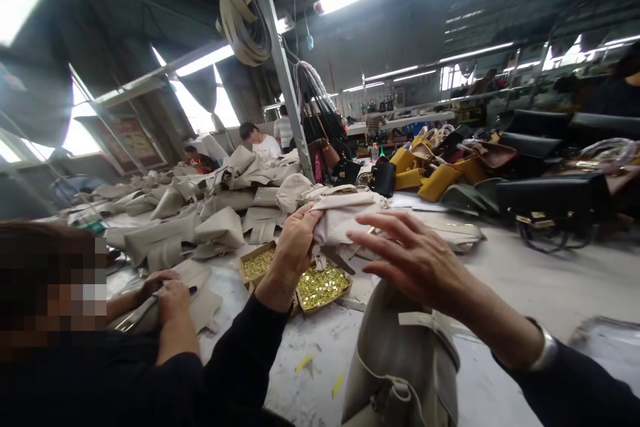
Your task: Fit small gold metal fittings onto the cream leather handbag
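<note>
- Taking the beige backpack (400, 367) as our landmark, we see the pale cloth piece (343, 217) just beyond its top, above the tabletop (520, 287).
- Our left hand (293, 243) pinches the cloth piece's left edge between thumb and fingers.
- Our right hand (417, 257) is open, fingers spread, over the backpack's top and beside the cloth piece; our hands are apart.
- To the backpack's right, we see tabletop surface running out towards the black handbag (550, 203), with a beige flap (460, 237) lying beyond the right hand.
- To its left, tabletop shows as far as the co-worker (100, 373), whose hands hold a beige piece, leaving us a narrower gap.
- Two yellow strips (303, 363) (337, 385) lie in that gap.
- The larger box (324, 287) of gold pieces sits left of and beyond the backpack, its rim near the cloth piece; the smaller box (258, 262) is farther left. Our left arm partly hides them, so we cannot tell whether they touch.
- Beyond the boxes, heaped beige pieces (220, 230) crowd the way.
- Yellow bags (440, 177) stand well beyond the backpack, to its right.
</note>
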`<state>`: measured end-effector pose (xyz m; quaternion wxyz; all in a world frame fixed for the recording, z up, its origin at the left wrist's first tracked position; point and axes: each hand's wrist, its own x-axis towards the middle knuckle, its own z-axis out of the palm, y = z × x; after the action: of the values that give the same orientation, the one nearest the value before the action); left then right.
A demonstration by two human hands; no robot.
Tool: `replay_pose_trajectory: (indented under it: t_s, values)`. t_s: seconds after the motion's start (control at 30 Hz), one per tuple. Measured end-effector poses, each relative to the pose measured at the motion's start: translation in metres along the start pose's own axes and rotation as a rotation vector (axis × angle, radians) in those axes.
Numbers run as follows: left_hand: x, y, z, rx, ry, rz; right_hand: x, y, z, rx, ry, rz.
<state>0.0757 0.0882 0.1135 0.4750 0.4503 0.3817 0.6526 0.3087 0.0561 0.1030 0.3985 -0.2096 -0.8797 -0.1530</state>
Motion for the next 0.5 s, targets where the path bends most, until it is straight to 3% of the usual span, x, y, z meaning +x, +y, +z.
replay_pose_trajectory:
  t_s: [0.1, 0.23, 0.37, 0.5]
  values:
    - [0.0, 0.009, 0.006, 0.02, -0.098, -0.018, 0.018, -0.01, 0.008, -0.135, -0.086, -0.129]
    - [-0.001, 0.026, 0.011, 0.066, -0.248, -0.009, 0.033, -0.017, 0.009, -0.178, -0.103, -0.281]
    - [-0.003, 0.039, 0.019, 0.045, -0.36, 0.001, 0.041, -0.018, 0.009, -0.2, 0.045, -0.318]
    - [-0.008, 0.035, 0.017, -0.036, -0.418, 0.129, 0.039, -0.008, 0.008, -0.159, 0.226, -0.192]
